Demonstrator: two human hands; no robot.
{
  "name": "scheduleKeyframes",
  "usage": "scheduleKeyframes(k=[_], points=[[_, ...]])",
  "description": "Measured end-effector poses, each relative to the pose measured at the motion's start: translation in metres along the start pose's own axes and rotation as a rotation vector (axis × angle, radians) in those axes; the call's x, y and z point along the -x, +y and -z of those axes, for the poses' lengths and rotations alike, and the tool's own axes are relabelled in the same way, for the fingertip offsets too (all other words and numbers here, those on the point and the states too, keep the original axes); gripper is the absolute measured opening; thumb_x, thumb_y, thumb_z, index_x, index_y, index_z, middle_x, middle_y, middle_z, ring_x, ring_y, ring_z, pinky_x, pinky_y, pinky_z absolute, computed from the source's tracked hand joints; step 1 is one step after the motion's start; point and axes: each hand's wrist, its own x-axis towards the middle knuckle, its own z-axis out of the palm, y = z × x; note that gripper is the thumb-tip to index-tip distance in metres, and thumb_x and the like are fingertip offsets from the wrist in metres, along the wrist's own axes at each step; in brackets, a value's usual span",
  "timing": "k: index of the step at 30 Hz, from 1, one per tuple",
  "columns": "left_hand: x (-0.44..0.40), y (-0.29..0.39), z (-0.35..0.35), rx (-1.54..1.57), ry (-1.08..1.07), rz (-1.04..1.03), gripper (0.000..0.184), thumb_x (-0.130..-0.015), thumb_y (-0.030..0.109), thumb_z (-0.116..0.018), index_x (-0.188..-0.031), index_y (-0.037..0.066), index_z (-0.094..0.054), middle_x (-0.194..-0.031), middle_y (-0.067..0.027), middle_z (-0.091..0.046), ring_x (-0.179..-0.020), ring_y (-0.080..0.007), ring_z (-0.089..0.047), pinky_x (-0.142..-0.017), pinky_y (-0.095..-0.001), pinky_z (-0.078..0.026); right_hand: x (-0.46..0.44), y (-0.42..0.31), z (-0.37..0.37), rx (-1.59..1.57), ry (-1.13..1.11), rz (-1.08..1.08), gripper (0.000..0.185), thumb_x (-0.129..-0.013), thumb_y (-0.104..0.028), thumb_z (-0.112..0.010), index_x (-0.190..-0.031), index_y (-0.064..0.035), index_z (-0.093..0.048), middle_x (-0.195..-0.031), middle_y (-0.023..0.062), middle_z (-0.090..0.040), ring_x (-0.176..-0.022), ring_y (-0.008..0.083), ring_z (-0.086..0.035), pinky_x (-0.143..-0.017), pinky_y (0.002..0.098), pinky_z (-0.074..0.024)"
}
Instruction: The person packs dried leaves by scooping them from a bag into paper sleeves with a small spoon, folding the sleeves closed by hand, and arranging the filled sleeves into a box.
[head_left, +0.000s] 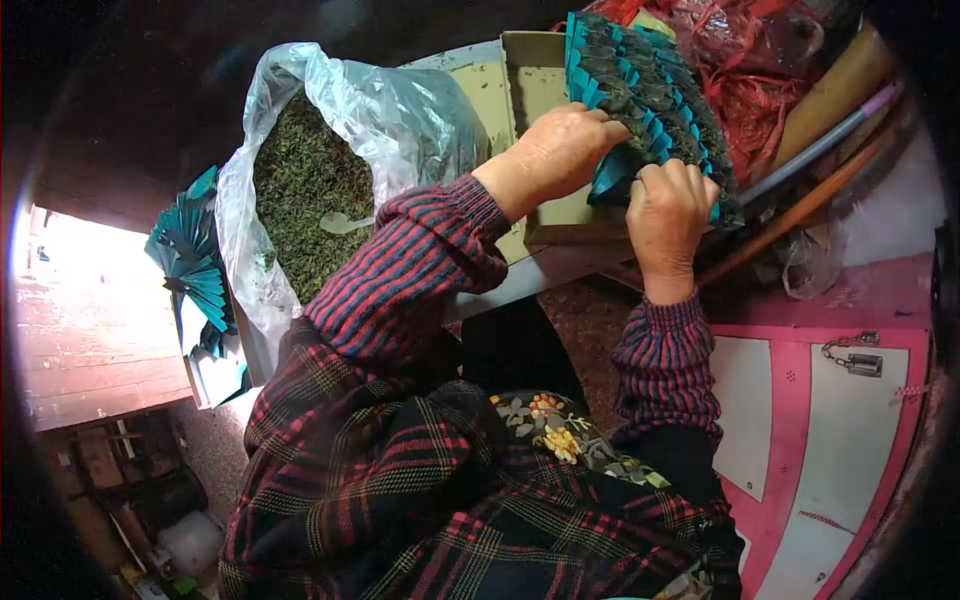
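Note:
Both my hands are over a shallow cardboard box (540,92) packed with rows of open teal pouches (655,85) filled with dark dried leaf. My left hand (562,152) has its fingers closed on one side of the nearest teal pouch (612,180). On the other side, my right hand (672,215) is curled shut at the same pouch's edge; its fingertips are partly hidden. Left of the box lies a big clear plastic bag (415,110), open, full of loose dried green leaf (300,185). A small pale scoop-like piece (345,223) rests on the leaf.
A fanned stack of flat teal pouches (188,262) sits in a white box (215,378) at the left. Red plastic bags (750,60) and long poles (820,150) lie at the right. Below them stands a pink and white locker (790,420) with a padlock (863,365).

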Motion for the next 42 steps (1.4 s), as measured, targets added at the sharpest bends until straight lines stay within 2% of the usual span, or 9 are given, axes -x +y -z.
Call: scheduleKeyframes(k=[9, 11, 16, 23, 32, 35, 38, 41, 42], points=[[-0.002, 0.000, -0.003, -0.009, -0.013, -0.010, 0.031, -0.079, 0.005, -0.061, -0.109, 0.006, -0.062, -0.093, -0.0136, -0.064, -0.091, -0.0329, -0.061, -0.078, -0.0407, -0.051, -0.008, 0.006, -0.013, 0.068, 0.009, 0.007, 0.007, -0.075, -0.008, -0.061, -0.069, -0.0093, -0.057, -0.074, 0.0052, -0.052, -0.079, 0.0263, -0.053, -0.073, 0.0403, -0.0379], [-0.001, 0.001, -0.006, 0.015, 0.061, -0.012, 0.018, -0.080, 0.008, -0.056, -0.096, 0.007, -0.063, -0.091, -0.0120, -0.065, -0.089, -0.0311, -0.062, -0.079, -0.0397, -0.048, -0.008, 0.005, -0.012, 0.056, -0.003, 0.000, 0.002, -0.075, -0.008, -0.061, -0.074, -0.0094, -0.061, -0.076, 0.0055, -0.054, -0.080, 0.0266, -0.054, -0.074, 0.0406, -0.0385], [0.002, 0.007, -0.002, 0.019, 0.085, -0.014, 0.035, -0.079, 0.009, -0.061, -0.113, 0.008, -0.058, -0.089, -0.0125, -0.066, -0.086, -0.0323, -0.063, -0.078, -0.0409, -0.050, -0.008, 0.005, -0.003, 0.068, -0.061, -0.016, 0.008, -0.074, -0.008, -0.062, -0.081, -0.0096, -0.063, -0.078, 0.0058, -0.055, -0.082, 0.0266, -0.055, -0.076, 0.0408, -0.0392], [0.004, 0.011, -0.001, 0.032, 0.025, 0.027, 0.048, -0.074, 0.010, -0.071, -0.118, 0.008, -0.053, -0.095, -0.0154, -0.066, -0.092, -0.0350, -0.062, -0.075, -0.0430, -0.051, -0.008, 0.010, -0.006, 0.063, -0.056, -0.025, 0.007, -0.074, -0.007, -0.062, -0.080, -0.0086, -0.062, -0.077, 0.0063, -0.057, -0.081, 0.0269, -0.056, -0.076, 0.0409, -0.0395], [0.006, 0.006, 0.005, 0.142, 0.064, 0.057, 0.055, -0.074, 0.011, -0.070, -0.123, 0.009, -0.045, -0.094, -0.0145, -0.062, -0.087, -0.0353, -0.061, -0.074, -0.0430, -0.050, -0.019, 0.009, -0.008, 0.056, -0.065, -0.023, 0.003, -0.073, -0.008, -0.062, -0.076, -0.0084, -0.061, -0.076, 0.0068, -0.058, -0.081, 0.0276, -0.056, -0.076, 0.0413, -0.0392], [0.004, -0.004, 0.001, 0.232, 0.304, 0.172, 0.048, -0.079, 0.008, -0.065, -0.122, 0.004, -0.044, -0.099, -0.0146, -0.060, -0.085, -0.0303, -0.060, -0.073, -0.0384, -0.051, -0.016, 0.011, -0.006, 0.030, -0.087, -0.036, 0.002, -0.073, -0.009, -0.061, -0.072, -0.0091, -0.060, -0.075, 0.0068, -0.057, -0.080, 0.0274, -0.055, -0.075, 0.0412, -0.0391], [-0.012, -0.031, -0.020, 0.367, 0.490, 0.389, 0.049, -0.077, 0.007, -0.056, -0.122, -0.003, -0.042, -0.103, -0.0238, -0.058, -0.095, -0.0429, -0.056, -0.087, -0.0451, -0.046, -0.015, 0.013, -0.007, 0.031, -0.075, -0.022, 0.006, -0.074, -0.010, -0.060, -0.069, -0.0096, -0.058, -0.074, 0.0067, -0.056, -0.079, 0.0274, -0.055, -0.074, 0.0412, -0.0390], [-0.029, -0.037, -0.007, 0.414, 0.231, 0.743, 0.050, -0.076, 0.003, -0.053, -0.123, -0.007, -0.039, -0.108, -0.0269, -0.057, -0.102, -0.0387, -0.058, -0.090, -0.0427, -0.046, -0.015, 0.015, -0.010, 0.004, -0.046, -0.012, 0.006, -0.074, -0.011, -0.059, -0.068, -0.0093, -0.056, -0.073, 0.0065, -0.055, -0.078, 0.0274, -0.054, -0.074, 0.0414, -0.0388], [-0.034, -0.041, -0.008, 0.461, 0.258, 0.810, 0.050, -0.076, 0.003, -0.054, -0.123, -0.008, -0.039, -0.107, -0.0255, -0.058, -0.101, -0.0366, -0.058, -0.089, -0.0412, -0.046, -0.016, 0.014, -0.009, -0.006, -0.044, -0.010, 0.007, -0.073, -0.011, -0.059, -0.068, -0.0092, -0.056, -0.073, 0.0066, -0.055, -0.077, 0.0274, -0.054, -0.074, 0.0414, -0.0389]])
